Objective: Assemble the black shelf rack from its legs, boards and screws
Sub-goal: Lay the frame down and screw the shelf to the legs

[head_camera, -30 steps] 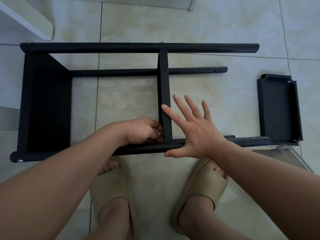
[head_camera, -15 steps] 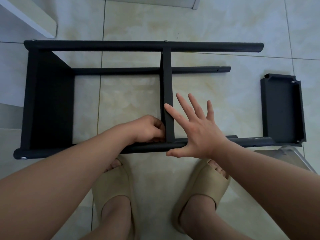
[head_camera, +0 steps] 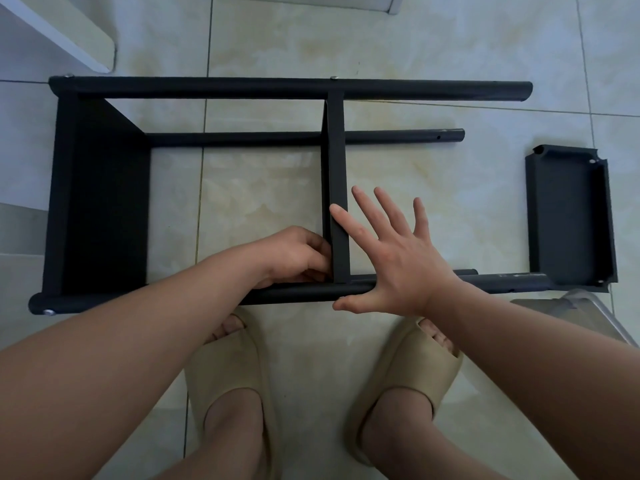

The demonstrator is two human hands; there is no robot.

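The black shelf rack lies on its side on the tiled floor. Its far leg and near leg run left to right, joined by an end board and a middle board. My left hand is curled against the left face of the middle board where it meets the near leg, gripping that corner; its fingertips are partly hidden. My right hand lies flat with fingers spread, forefinger on the middle board's edge and thumb over the near leg. A loose black board lies at the right.
Screw heads show on the far leg and at the near leg's left end. A clear plastic item sits at the right near the leg's end. White furniture stands at the upper left. My feet in beige slippers are just below the rack.
Both hands keep the same places on the rack. Only the view shifts slightly.
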